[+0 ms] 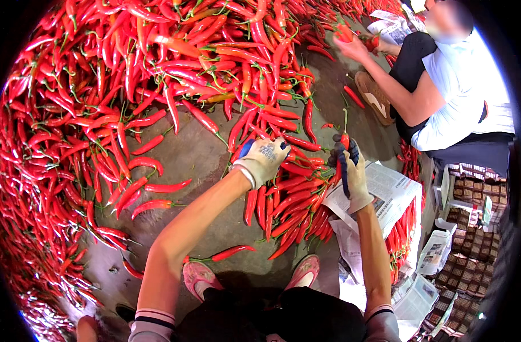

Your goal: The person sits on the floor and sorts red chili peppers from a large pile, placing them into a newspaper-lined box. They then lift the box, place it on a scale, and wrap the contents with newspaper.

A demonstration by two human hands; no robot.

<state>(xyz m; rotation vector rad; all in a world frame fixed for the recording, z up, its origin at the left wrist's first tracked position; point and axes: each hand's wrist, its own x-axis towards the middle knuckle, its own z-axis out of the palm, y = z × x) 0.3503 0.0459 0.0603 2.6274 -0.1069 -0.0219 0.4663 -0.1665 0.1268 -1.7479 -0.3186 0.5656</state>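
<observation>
Grey floor (197,149), peppers (237,54) heaped around; my right fingers (354,151) clamp one chilli (345,140), which too hard a squeeze could split; left fingers (285,146), can't tell.

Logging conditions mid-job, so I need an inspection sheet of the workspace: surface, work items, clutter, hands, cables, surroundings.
Surface: grey floor, with loose peppers scattered on it.
Work items: large heap of red peppers ahead and to the left; smaller pile ahead of the pink shoes.
Clutter: newspaper at the right.
Hands: both gloved; left hand at the smaller pile, grip unclear; right hand holds a red pepper, stem up.
Cables: nothing seen.
Surroundings: co-worker seated at upper right, handling peppers.
</observation>
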